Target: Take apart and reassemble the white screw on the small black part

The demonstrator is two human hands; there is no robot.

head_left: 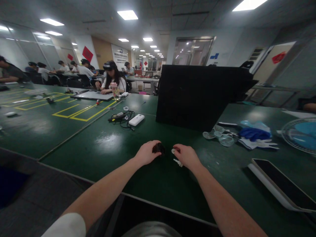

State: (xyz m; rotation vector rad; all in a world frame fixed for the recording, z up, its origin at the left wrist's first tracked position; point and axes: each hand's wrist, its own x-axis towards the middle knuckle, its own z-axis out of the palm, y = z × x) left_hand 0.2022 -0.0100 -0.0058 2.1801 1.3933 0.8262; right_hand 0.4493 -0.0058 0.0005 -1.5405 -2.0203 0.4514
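Note:
My left hand point(147, 152) rests on the green table point(103, 148) with its fingers curled round a small black object point(158, 148). My right hand point(186, 155) lies just to the right of it, fingers closed on a small white piece point(178, 162) that sticks out below the palm. The two hands are a few centimetres apart, close to the middle of the table in front of me. What the black object and the white piece are is too small to make out.
A black upright board point(197, 95) stands behind the hands. Clear plastic cups point(219, 136), blue and white gloves point(254, 135) and a fan point(301, 133) lie right. A flat tablet-like device point(281, 186) is near right. A white box point(136, 119) with cables sits left. Other people sit at far tables.

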